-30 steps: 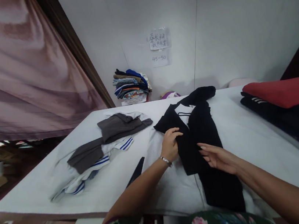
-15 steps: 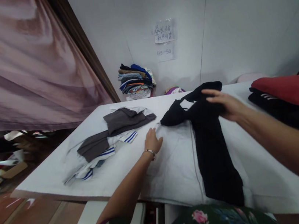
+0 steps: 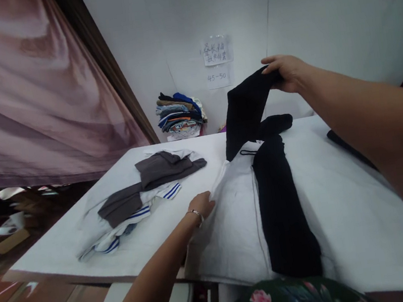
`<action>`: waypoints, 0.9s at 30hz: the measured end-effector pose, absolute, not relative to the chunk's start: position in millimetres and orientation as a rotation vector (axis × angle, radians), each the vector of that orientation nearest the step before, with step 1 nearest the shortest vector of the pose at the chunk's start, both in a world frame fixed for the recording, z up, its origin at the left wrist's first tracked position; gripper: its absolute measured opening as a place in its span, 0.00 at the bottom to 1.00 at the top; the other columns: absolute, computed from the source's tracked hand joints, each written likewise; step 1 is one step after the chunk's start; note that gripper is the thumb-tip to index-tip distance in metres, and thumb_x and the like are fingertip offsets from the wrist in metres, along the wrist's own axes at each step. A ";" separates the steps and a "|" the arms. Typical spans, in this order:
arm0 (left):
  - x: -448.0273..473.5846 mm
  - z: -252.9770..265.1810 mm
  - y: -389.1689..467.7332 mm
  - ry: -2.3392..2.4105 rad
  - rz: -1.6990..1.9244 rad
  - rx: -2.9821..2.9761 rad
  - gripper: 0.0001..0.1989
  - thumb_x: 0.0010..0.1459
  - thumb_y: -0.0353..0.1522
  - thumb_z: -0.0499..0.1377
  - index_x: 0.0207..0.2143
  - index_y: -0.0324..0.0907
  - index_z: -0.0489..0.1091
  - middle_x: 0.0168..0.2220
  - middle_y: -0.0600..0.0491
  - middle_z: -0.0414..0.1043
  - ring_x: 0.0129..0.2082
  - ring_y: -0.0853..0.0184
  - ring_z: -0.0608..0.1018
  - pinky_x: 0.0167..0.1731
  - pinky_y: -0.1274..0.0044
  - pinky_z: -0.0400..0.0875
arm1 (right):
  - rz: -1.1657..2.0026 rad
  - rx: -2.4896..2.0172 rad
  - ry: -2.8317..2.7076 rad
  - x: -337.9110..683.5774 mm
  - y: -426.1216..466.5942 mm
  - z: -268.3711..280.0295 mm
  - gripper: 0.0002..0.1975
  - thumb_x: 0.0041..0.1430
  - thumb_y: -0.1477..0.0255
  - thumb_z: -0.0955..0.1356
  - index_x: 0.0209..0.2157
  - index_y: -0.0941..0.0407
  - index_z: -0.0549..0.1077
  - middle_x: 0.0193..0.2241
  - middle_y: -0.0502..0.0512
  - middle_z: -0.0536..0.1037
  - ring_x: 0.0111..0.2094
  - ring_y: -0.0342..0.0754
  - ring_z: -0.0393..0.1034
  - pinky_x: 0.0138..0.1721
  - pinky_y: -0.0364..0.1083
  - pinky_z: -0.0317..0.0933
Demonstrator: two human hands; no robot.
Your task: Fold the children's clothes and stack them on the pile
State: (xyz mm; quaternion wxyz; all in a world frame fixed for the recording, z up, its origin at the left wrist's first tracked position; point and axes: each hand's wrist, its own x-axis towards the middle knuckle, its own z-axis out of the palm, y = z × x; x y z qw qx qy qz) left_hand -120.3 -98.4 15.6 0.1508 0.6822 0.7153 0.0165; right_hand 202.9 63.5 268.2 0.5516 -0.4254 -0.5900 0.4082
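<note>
Right hand (image 3: 282, 72) pinching black sleeve (image 3: 248, 107), held up beyond left hand (image 3: 202, 206), probably so it hangs clear of jacket (image 3: 232, 236). Left hand curled at jacket's white edge, maybe steadying it; can't tell if fingers actually grip. Jacket lies flat on table (image 3: 357, 219), just right of left hand. Vs half second ago: sleeve was bunched low, right hand lower; now both well up. Grey clothes (image 3: 165, 171) left of hands, unmoved.

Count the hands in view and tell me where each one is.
2. The right hand holds up black cloth above the table; the left hand is at the left edge of the white cloth. No other hands show.
</note>
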 end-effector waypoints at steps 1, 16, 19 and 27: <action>-115.2 20.6 -100.1 1.989 0.048 2.015 0.04 0.53 0.35 0.57 0.31 0.44 0.69 0.37 0.46 0.76 0.41 0.56 0.77 0.37 0.72 0.66 | 0.948 -1.025 -1.382 206.2 65.5 269.2 0.30 0.54 0.80 0.55 0.58 0.77 0.54 0.54 0.73 0.64 0.44 0.47 0.68 0.32 0.40 0.54; 36.5 -0.2 -100.5 1.186 0.235 1.427 0.13 0.60 0.38 0.54 0.44 0.40 0.64 0.20 0.59 0.69 0.14 0.74 0.70 0.16 0.83 0.64 | 0.746 -1.211 -1.332 278.8 48.8 270.6 0.29 0.52 0.78 0.54 0.53 0.81 0.59 0.54 0.76 0.64 0.52 0.55 0.61 0.31 0.43 0.55; 24.9 -4.4 -99.0 1.190 0.456 1.406 0.08 0.59 0.35 0.56 0.38 0.39 0.67 0.24 0.57 0.70 0.14 0.77 0.69 0.15 0.84 0.63 | 0.744 -1.218 -1.421 280.9 38.2 266.9 0.30 0.53 0.77 0.51 0.54 0.81 0.58 0.55 0.76 0.62 0.51 0.52 0.62 0.30 0.41 0.54; 0.5 9.8 -72.1 1.109 0.787 0.879 0.12 0.61 0.38 0.54 0.39 0.37 0.67 0.36 0.47 0.74 0.24 0.72 0.75 0.26 0.79 0.70 | 1.162 -1.321 -2.299 213.6 -21.4 268.5 0.28 0.48 0.77 0.69 0.54 0.59 0.69 0.39 0.52 0.78 0.35 0.46 0.75 0.35 0.43 0.65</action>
